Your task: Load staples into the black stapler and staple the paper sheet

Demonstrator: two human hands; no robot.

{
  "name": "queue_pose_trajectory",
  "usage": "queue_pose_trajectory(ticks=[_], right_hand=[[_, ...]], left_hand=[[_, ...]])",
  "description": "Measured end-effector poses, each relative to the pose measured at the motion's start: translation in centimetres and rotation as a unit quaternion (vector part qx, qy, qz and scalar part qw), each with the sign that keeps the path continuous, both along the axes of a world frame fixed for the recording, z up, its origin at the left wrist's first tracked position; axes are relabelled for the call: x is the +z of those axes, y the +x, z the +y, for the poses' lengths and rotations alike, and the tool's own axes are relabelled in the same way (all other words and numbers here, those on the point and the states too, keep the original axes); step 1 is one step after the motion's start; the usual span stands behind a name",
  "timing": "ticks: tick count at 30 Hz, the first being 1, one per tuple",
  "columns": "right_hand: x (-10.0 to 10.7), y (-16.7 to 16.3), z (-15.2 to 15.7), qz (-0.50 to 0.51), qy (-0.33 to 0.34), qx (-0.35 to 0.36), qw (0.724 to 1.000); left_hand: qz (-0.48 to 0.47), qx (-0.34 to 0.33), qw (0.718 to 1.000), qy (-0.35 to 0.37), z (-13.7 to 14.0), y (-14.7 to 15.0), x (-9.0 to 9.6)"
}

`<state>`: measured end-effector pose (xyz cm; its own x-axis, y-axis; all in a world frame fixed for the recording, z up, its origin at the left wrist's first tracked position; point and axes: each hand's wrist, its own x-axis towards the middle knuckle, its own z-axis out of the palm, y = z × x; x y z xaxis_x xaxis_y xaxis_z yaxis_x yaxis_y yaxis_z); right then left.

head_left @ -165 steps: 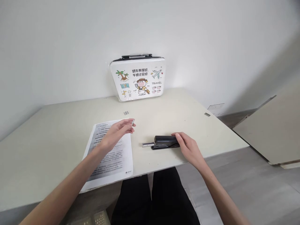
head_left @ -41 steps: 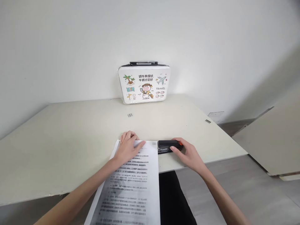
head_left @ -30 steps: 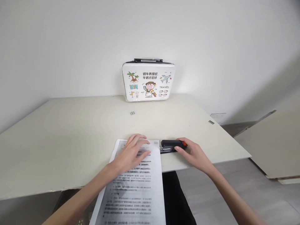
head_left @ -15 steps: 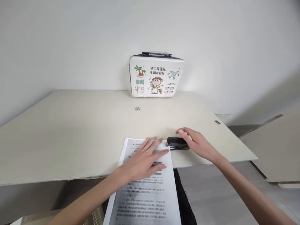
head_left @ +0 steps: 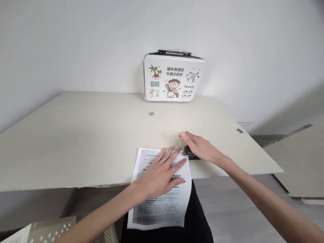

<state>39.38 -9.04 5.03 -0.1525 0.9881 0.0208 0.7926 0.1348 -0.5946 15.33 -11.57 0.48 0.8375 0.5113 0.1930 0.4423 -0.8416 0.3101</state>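
My left hand [head_left: 162, 175] lies flat on a printed sheet of paper [head_left: 159, 212], fingers spread. The sheet's top part rests on the table, while its lower part hangs over the front edge above my lap. At the sheet's top right corner sits a black stapler [head_left: 187, 152], its front end over the paper. My right hand [head_left: 202, 147] lies palm down over the stapler, fingers stretched out to the left and not wrapped round it. Most of the stapler's top and rear is hidden under that hand.
A white cartoon-printed case [head_left: 174, 79] with a black handle stands at the back against the wall. Small strips of staples [head_left: 151, 114] lie mid-table, and a dark strip [head_left: 239, 131] lies near the right edge. A perforated container [head_left: 50, 231] is at the lower left.
My right hand has moved left and over the stapler, covering most of it. The paper's lower edge has come into view. My left hand stays flat on the sheet.
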Motion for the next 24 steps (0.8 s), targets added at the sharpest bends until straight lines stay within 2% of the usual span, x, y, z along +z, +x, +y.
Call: queue_pose_trajectory(ticks=[10, 18, 24], right_hand=[[0.2, -0.4, 0.0, -0.018, -0.021, -0.024, 0.999], [1.4, -0.9, -0.2, -0.05, -0.09, -0.006, 0.995], [1.4, -1.0, -0.1, -0.067, -0.09, -0.005, 0.994]], left_hand=[[0.003, 0.006, 1.0, 0.003, -0.8, 0.1, -0.3], [-0.007, 0.01, 1.0, 0.028, -0.7, 0.2, -0.4], [0.0, 0.011, 1.0, 0.022, -0.7, 0.4, 0.0]])
